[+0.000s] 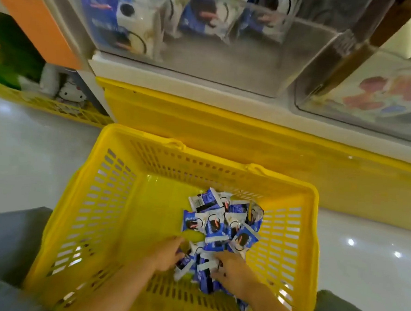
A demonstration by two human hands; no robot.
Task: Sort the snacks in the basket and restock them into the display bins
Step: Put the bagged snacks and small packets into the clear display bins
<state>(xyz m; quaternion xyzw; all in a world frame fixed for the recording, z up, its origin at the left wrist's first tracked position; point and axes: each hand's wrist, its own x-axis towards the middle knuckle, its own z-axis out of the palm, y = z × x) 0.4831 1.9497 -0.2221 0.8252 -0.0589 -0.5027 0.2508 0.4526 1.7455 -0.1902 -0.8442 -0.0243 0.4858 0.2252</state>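
A yellow plastic basket point(105, 197) sits on the floor in front of me. Inside lies a pile of small blue-and-white snack packets point(222, 221), toward the right of its bottom. Both my hands reach into the near end of the pile. My left hand point(167, 251) curls its fingers round several packets from the left. My right hand point(231, 267) closes on packets from the right. Above the basket stands a clear display bin point(229, 60) with the same blue-and-white packets point(201, 15) stacked at its back.
A second clear bin point(376, 93) with colourful contents stands to the right. Both bins rest on a yellow base point(225, 132). Another yellow basket point(58, 108) with a white plush toy sits at the far left. My knees flank the basket on a glossy floor.
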